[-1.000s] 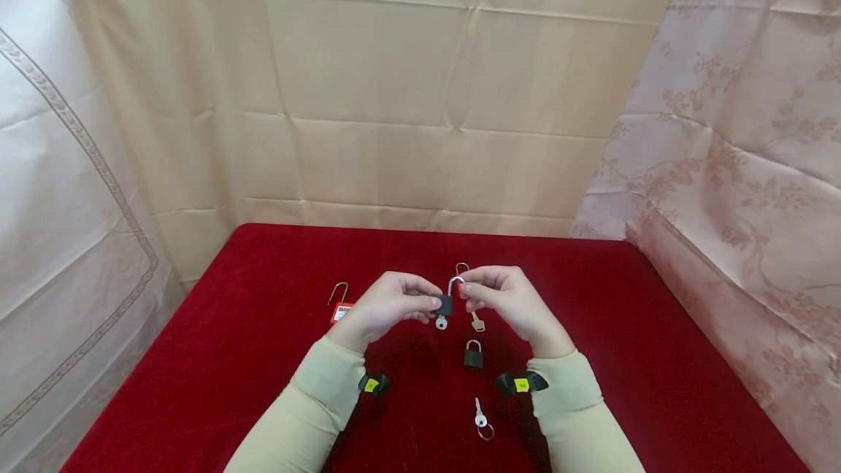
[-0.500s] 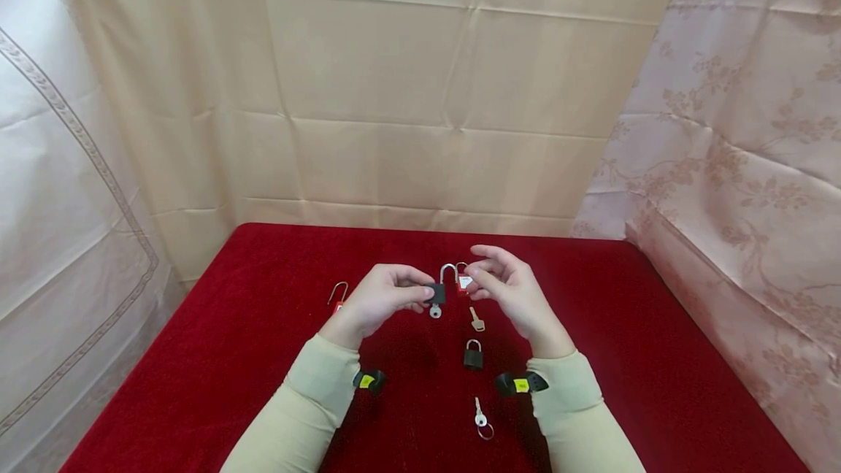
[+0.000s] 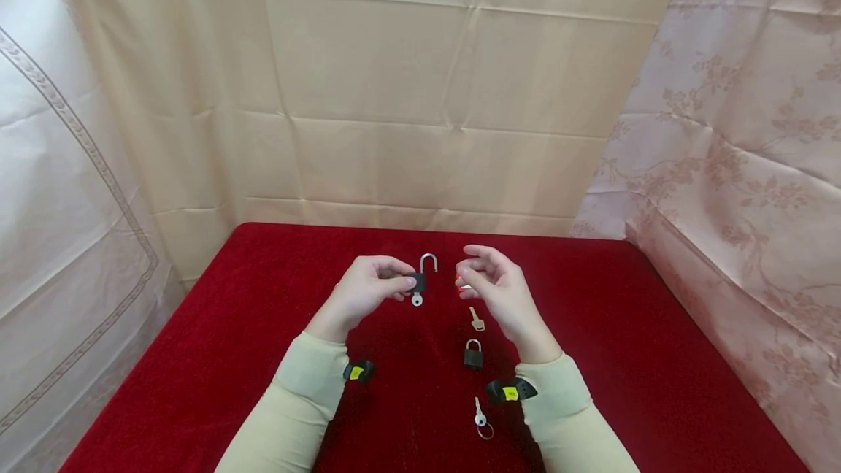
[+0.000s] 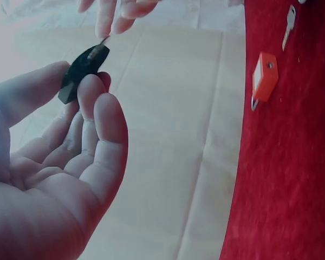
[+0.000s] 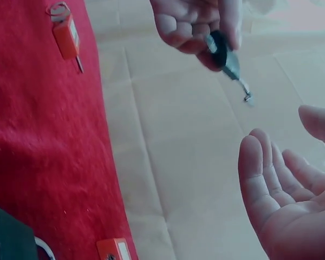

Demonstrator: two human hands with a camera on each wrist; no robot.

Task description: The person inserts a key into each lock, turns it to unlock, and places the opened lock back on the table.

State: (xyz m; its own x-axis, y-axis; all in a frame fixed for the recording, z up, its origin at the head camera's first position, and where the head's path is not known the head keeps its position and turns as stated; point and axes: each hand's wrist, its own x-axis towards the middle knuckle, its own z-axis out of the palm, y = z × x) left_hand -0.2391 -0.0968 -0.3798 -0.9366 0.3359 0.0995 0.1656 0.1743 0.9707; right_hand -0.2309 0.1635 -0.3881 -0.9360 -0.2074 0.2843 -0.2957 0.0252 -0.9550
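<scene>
My left hand (image 3: 368, 287) pinches a black padlock (image 3: 420, 282) between thumb and fingers, raised above the table. Its silver shackle (image 3: 429, 258) stands up with one leg out of the body, and a silver key (image 3: 417, 300) sticks out below. To the right, my right hand (image 3: 499, 290) is raised, fingers loosely bent and, in the right wrist view, with nothing between them. A red padlock (image 3: 459, 280) is partly hidden behind it in the head view. In the right wrist view, one red padlock (image 5: 66, 39) lies at upper left, another (image 5: 114, 249) at the bottom edge.
On the red-covered table (image 3: 217, 356) a brass-coloured key (image 3: 477, 320), a second black padlock (image 3: 473, 358) with its shackle down, and a silver key with a ring (image 3: 481, 420) lie in a column. A beige curtain (image 3: 368, 93) hangs behind the table.
My right fingers have let go of the padlock's shackle. My left hand has moved left and slightly away with the black padlock, now covering the left red padlock. The right hand shifted slightly left.
</scene>
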